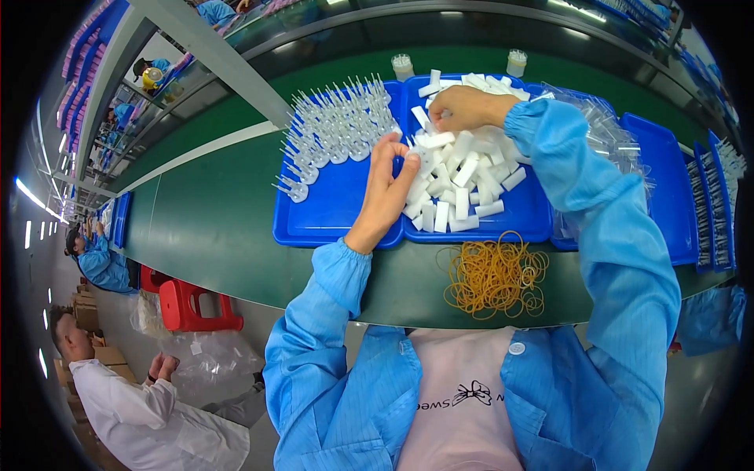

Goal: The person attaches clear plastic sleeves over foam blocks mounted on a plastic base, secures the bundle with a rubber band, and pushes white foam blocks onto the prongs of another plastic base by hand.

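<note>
My left hand point(382, 188) is raised over the divider between two blue trays. Its thumb and fingers pinch a small clear plastic part with a round base point(421, 158). Beyond it my right hand point(465, 108) reaches over a heap of white rectangular foam-like blocks point(465, 171). Its fingers are curled closed at the heap's far side, and what they hold, if anything, is hidden. The blocks lie in the middle blue tray point(514, 224). Clear parts with round bases and thin upright pins point(334, 129) stand in rows in the left blue tray point(326, 224).
A pile of yellow-brown rubber bands point(496, 275) lies on the green table point(228, 212) before me. Clear plastic bags point(609, 137) fill a tray at the right. Two small tubs point(516, 63) stand behind. A person in white point(149, 400) is at the left, near a red stool point(196, 306).
</note>
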The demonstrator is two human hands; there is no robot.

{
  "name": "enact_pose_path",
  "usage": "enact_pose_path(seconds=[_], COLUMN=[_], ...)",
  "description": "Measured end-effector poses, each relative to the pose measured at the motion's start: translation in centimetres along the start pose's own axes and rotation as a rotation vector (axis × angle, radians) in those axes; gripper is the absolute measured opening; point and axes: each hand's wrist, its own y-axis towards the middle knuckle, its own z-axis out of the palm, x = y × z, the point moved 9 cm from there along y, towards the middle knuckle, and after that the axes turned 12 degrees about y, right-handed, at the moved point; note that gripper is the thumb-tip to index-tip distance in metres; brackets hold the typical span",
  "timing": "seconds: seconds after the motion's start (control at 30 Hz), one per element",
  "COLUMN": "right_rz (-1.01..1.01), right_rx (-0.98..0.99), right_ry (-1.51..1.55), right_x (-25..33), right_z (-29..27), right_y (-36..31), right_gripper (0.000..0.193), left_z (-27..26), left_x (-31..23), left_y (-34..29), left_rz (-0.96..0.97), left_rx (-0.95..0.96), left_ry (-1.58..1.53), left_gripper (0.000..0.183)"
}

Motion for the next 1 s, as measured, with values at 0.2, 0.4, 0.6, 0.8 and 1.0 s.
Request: enact_pose_path(seconds=[0.2, 0.4, 0.6, 0.8, 1.0], right_rz=[-0.097, 0.082, 0.182, -0.074, -0.254], right_rx=[-0.075, -0.337, -0.393, -0.407, -0.548], right_ry=[0.016, -0.155, -0.177, -0.345, -0.363], right_x=[1.8, -1.7, -4.6, -2.5, 5.8], right_z=[-2.5, -4.5, -3.7, -4.5, -9.1], right_y=[-2.5, 2.9, 6.2, 4.6, -4.6], right_gripper=[0.008, 0.046, 0.050, 0.010, 0.007], left_z=[-0.3, 0.3, 1.5, 1.4, 2.8], left_x=[0.9, 2.2, 3.7, -1.4, -7.3], left_y=[1.1, 3.1, 4.2, 3.4, 1.6], left_rz=[-0.050, -0.126, -0.286, 0.022, 0.433], left_rx=[0.022, -0.012, 0.016, -0.121, -0.062], left_ry=[0.041, 0.075, -0.018, 0.231, 0.490], left_gripper=[0.021, 0.020, 0.026, 0.024, 0.020])
